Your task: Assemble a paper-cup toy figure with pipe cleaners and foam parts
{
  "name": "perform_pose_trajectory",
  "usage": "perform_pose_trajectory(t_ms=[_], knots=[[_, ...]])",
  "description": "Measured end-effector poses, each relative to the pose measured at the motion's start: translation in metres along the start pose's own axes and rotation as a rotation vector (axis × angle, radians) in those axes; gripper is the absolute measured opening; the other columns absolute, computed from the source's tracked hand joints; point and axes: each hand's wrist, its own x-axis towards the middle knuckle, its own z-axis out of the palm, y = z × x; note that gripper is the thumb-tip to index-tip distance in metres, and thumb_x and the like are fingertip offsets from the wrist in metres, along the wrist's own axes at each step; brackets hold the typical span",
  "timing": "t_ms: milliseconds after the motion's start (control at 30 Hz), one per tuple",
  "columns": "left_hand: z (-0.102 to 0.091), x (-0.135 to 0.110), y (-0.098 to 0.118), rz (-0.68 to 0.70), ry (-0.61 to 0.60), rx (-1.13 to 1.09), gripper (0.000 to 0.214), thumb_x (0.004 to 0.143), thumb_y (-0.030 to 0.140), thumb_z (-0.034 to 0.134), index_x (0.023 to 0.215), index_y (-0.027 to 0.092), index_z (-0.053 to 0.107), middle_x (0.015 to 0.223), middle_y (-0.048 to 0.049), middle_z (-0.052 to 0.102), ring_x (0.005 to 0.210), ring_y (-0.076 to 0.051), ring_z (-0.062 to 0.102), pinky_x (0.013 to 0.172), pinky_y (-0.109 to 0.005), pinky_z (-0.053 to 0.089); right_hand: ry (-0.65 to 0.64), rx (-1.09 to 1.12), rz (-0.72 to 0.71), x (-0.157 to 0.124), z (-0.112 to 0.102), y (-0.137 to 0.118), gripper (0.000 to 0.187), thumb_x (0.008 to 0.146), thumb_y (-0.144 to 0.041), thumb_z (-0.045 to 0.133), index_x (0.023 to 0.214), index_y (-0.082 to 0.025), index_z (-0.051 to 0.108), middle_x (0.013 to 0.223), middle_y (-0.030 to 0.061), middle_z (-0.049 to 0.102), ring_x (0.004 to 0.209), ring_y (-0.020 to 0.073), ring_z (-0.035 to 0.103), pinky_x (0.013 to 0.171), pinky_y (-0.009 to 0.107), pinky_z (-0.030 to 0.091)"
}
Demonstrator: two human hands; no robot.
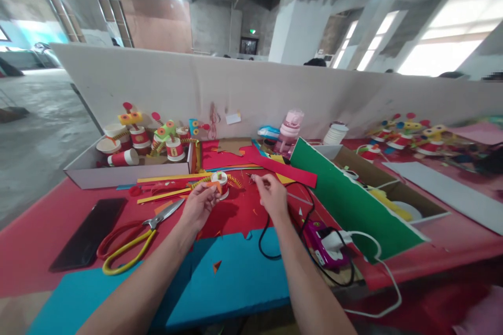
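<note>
My left hand (200, 205) is closed in a pinch on a small orange paper piece (215, 186), just in front of a red-and-white paper cup (221, 182) with folded yellow paper arms. My right hand (272, 196) hovers to the cup's right with fingers curled in a pinch around something too thin to name. Both hands are over the red table cover (35, 235). Scissors with yellow and red handles (135, 238) lie left of my left hand.
A black phone (88, 233) lies at the left. A white box (118, 167) of finished cup figures stands behind. A purple glue gun (324, 245) with cables, a green sheet (353, 204), blue sheets (231, 277) and a pink bottle (290, 133) surround the hands. A white partition (275, 89) backs the table.
</note>
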Motion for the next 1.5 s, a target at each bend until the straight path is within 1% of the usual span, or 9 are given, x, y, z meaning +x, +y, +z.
perform_pose_trajectory(t_ms=[133,333,500,633,733,867,1133,1300,1500], knots=[[0.015,-0.008,-0.008,-0.026,0.038,-0.043,0.034,0.056,0.024,0.085,0.075,0.016,0.058,0.056,0.0066,0.057,0.047,-0.004,0.051,0.046,-0.016,0.039,-0.265,0.628,0.202,-0.027,0.048,-0.028,0.034,0.073,-0.049,0.068,0.089,-0.02,0.058,0.079,0.0021,0.066,0.071,0.0163,0.062,0.064,0.026,0.05],[0.026,-0.017,-0.018,0.016,0.096,-0.094,0.035,0.054,0.027,0.087,0.071,0.017,0.057,0.054,0.0076,0.053,0.047,-0.004,0.046,0.044,-0.016,0.034,-0.183,0.961,0.25,-0.051,0.085,-0.035,0.027,0.074,-0.042,0.068,0.086,-0.021,0.055,0.07,-0.0024,0.06,0.058,0.0128,0.056,0.055,0.025,0.047],[0.028,-0.021,-0.009,0.084,-0.001,0.258,0.032,0.063,0.034,0.081,0.086,0.018,0.067,0.059,0.0046,0.055,0.048,-0.006,0.043,0.046,-0.02,0.031,-0.078,0.953,0.227,-0.018,0.072,-0.018,0.02,0.073,-0.035,0.067,0.08,-0.019,0.057,0.067,-0.0031,0.058,0.061,0.011,0.054,0.058,0.023,0.045],[0.035,-0.008,0.016,0.529,-0.118,0.861,0.017,0.074,0.025,0.069,0.09,0.021,0.072,0.072,-0.0018,0.063,0.065,-0.015,0.052,0.064,-0.027,0.04,0.101,0.826,0.167,0.018,0.05,0.011,0.019,0.071,-0.032,0.065,0.078,-0.019,0.053,0.066,-0.0028,0.061,0.06,0.0106,0.056,0.059,0.022,0.044],[0.046,0.015,0.027,0.738,-0.344,1.346,0.015,0.073,0.016,0.064,0.083,0.023,0.073,0.088,-0.0078,0.07,0.089,-0.025,0.055,0.085,-0.038,0.037,0.139,0.753,0.161,0.025,0.04,0.03,0.019,0.071,-0.033,0.063,0.078,-0.02,0.051,0.062,-0.0036,0.061,0.058,0.0115,0.057,0.056,0.022,0.044],[0.062,0.046,0.013,0.775,-0.49,1.658,0.014,0.066,0.008,0.065,0.071,0.021,0.07,0.082,-0.0127,0.068,0.099,-0.032,0.051,0.1,-0.051,0.023,0.152,0.703,0.194,0.023,0.038,0.038,0.02,0.069,-0.034,0.063,0.075,-0.02,0.051,0.058,-0.0055,0.058,0.055,0.0106,0.056,0.055,0.022,0.045],[0.069,0.081,-0.017,0.89,-0.458,1.501,0.039,0.065,0.012,0.071,0.037,0.021,0.046,0.042,-0.0063,0.046,0.075,-0.028,0.052,0.104,-0.054,0.019,0.137,0.631,0.218,0.026,0.039,0.041,0.017,0.071,-0.031,0.062,0.076,-0.02,0.05,0.055,-0.0047,0.06,0.05,0.0108,0.057,0.044,0.018,0.04],[0.07,0.074,-0.001,0.834,-0.448,1.938,0.013,0.075,0.016,0.06,0.066,0.021,0.069,0.067,-0.0117,0.068,0.086,-0.03,0.057,0.101,-0.054,0.023,0.149,0.679,0.204,0.027,0.041,0.043,0.018,0.069,-0.03,0.064,0.079,-0.019,0.054,0.06,-0.004,0.062,0.056,0.0114,0.062,0.048,0.018,0.046],[0.073,0.063,0.012,0.73,-0.433,2.179,0.023,0.085,0.029,0.054,0.098,0.024,0.072,0.094,-0.0098,0.074,0.099,-0.029,0.059,0.1,-0.052,0.028,0.072,0.599,0.15,0.026,0.048,0.046,0.018,0.07,-0.032,0.063,0.078,-0.017,0.067,0.067,0.0008,0.067,0.058,0.015,0.065,0.055,0.026,0.055]])
